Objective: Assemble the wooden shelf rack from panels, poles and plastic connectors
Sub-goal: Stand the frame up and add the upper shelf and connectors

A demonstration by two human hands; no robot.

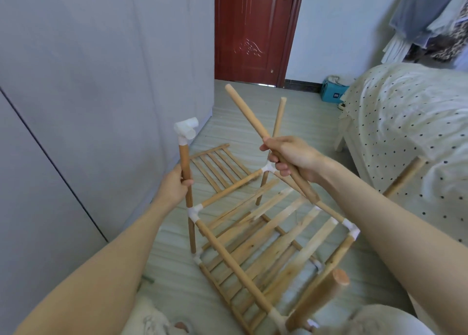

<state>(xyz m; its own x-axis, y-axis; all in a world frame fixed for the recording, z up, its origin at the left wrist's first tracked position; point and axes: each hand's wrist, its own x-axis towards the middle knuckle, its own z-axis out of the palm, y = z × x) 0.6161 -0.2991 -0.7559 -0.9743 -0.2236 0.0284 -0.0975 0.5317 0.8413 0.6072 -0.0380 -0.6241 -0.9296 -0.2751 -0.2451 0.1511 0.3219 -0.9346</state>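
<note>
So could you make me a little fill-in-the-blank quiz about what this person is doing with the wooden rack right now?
1. The left hand grips an upright pole topped by a white plastic ____.
2. The right hand holds a loose ____ slanting up to the left.
3. A spare slatted panel lies flat on the ____ beside the grey wardrobe.
4. Behind the rack stands a dark red ____.

Missing words: connector; pole; floor; door

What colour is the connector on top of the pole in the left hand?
White, seen clearly in the head view: the plastic connector caps the upright pole gripped by the left hand.
</note>
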